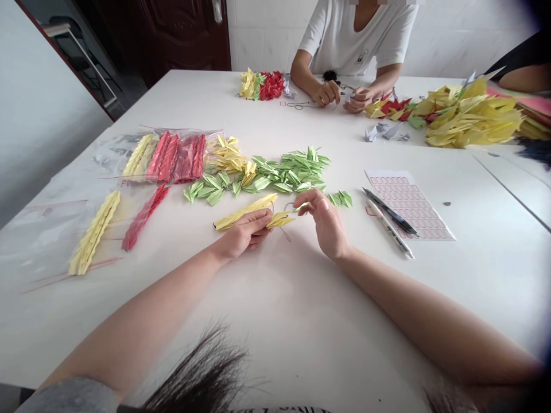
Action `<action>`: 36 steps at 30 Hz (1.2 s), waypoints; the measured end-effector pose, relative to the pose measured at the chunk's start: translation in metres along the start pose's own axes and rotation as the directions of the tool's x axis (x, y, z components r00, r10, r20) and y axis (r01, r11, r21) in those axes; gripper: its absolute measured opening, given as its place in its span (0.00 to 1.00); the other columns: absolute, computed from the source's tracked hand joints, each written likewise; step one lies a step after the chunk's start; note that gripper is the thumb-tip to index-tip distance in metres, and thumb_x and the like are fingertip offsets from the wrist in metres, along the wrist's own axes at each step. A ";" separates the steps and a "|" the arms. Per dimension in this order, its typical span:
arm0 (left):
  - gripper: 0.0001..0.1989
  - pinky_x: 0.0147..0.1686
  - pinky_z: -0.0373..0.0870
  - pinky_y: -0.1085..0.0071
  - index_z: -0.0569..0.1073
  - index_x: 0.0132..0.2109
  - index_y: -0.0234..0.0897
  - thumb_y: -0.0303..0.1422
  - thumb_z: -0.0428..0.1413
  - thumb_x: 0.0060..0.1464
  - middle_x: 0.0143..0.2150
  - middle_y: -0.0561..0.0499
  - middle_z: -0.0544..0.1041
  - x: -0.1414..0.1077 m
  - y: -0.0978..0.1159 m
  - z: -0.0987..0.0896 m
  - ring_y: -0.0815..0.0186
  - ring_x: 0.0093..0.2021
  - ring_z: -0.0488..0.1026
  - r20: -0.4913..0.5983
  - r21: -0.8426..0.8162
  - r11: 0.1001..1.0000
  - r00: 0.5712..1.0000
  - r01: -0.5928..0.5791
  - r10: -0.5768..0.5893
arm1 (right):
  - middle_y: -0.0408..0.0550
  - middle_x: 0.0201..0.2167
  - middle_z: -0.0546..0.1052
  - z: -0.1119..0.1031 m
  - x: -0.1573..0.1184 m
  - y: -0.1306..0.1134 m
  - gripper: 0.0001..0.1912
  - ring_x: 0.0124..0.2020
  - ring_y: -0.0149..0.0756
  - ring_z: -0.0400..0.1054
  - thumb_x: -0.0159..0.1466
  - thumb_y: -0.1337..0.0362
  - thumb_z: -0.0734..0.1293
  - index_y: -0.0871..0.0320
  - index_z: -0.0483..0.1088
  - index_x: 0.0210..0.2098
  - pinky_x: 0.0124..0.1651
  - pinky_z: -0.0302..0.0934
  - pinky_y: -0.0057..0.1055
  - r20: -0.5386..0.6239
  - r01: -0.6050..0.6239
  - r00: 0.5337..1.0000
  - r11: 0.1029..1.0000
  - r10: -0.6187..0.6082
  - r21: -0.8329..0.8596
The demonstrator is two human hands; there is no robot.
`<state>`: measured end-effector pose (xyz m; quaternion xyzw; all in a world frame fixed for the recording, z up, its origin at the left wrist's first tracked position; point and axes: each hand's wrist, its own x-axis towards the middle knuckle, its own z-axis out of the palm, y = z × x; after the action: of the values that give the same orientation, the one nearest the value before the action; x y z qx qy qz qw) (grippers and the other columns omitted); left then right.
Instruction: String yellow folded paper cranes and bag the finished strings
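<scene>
My left hand (243,234) pinches a small folded yellow paper piece (279,219). A thin dark wire or thread (286,234) sticks out below that piece, and a fine loop rises behind it. Just to the right, my right hand (323,222) is raised with its fingers loosely curled and apart. Its fingertips are close to the loop, and I see nothing held in them. Behind my left hand lies a long yellow strip of nested folded pieces (246,211). Beyond both hands spreads a pile of green folded pieces (297,169), with loose yellow pieces (227,154) at its left.
Plastic bags with red strips (176,156) lie left, near a yellow strip (94,232) and a red strip (145,217). A pen (391,212) and a white pen (391,230) rest by a label sheet (411,203). Across the table (301,321), a person in white (361,40) handles grey pieces.
</scene>
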<state>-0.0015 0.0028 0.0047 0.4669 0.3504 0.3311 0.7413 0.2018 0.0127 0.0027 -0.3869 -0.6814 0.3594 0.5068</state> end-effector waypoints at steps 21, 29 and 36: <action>0.26 0.46 0.77 0.65 0.74 0.57 0.38 0.41 0.65 0.52 0.52 0.44 0.77 0.003 -0.009 0.002 0.64 0.43 0.77 -0.101 0.125 0.962 0.962 -0.241 0.254 | 0.44 0.27 0.72 0.009 -0.002 -0.002 0.09 0.30 0.34 0.66 0.65 0.63 0.66 0.55 0.65 0.28 0.33 0.62 0.32 0.029 0.169 0.985 0.927 -0.169 -0.334; 0.27 0.56 0.74 0.58 0.73 0.60 0.35 0.42 0.62 0.56 0.60 0.42 0.74 0.007 -0.013 0.005 0.52 0.59 0.72 -0.073 0.140 0.950 0.954 -0.279 0.291 | 0.45 0.30 0.76 0.013 -0.004 0.006 0.08 0.30 0.33 0.71 0.63 0.60 0.68 0.55 0.66 0.32 0.34 0.69 0.32 0.102 0.058 0.994 0.979 -0.039 -0.193; 0.24 0.47 0.77 0.61 0.75 0.50 0.34 0.48 0.62 0.54 0.45 0.43 0.81 0.010 -0.010 0.003 0.58 0.43 0.81 -0.141 0.069 0.965 0.955 -0.252 0.259 | 0.46 0.34 0.77 0.012 -0.008 0.009 0.04 0.35 0.35 0.75 0.66 0.62 0.66 0.55 0.66 0.37 0.39 0.71 0.34 0.051 0.024 0.999 0.993 -0.019 -0.112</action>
<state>0.0086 0.0064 -0.0057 0.5006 0.3498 0.4492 0.6521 0.1930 0.0090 -0.0115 -0.3985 -0.7171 0.3243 0.4709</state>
